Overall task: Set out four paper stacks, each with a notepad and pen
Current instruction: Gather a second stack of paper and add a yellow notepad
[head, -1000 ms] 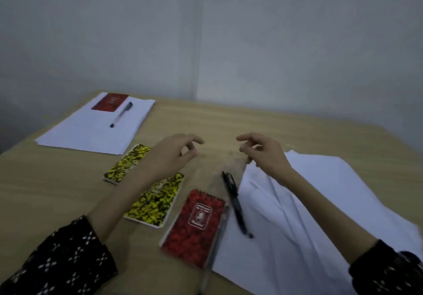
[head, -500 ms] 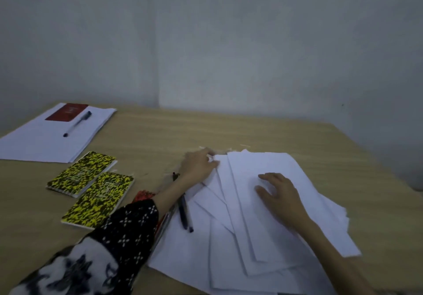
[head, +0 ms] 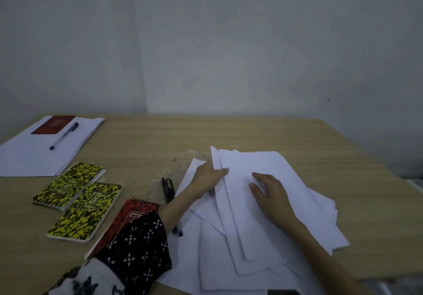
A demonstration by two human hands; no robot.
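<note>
A loose fan of white paper sheets (head: 270, 230) lies in front of me. My left hand (head: 209, 176) pinches the left edge of the top sheets, thumb on top. My right hand (head: 271, 191) rests flat on the same sheets, fingers spread. At the far left a neat paper stack (head: 27, 157) carries a red notepad (head: 53, 124) and a pen (head: 64, 135). Two yellow-black notepads (head: 68, 184) (head: 85, 212) and a red spiral notepad (head: 135, 212) lie left of the loose sheets. Black pens (head: 168, 188) lie partly under my left forearm.
The wooden table (head: 251, 132) stands in a corner against grey walls. Its right edge runs diagonally past the loose sheets. Bare tabletop shows along the back and at the far right.
Both hands came down from hovering above the table onto the loose sheets. Since half a second ago my left hand has closed on the edge of the top sheets.
</note>
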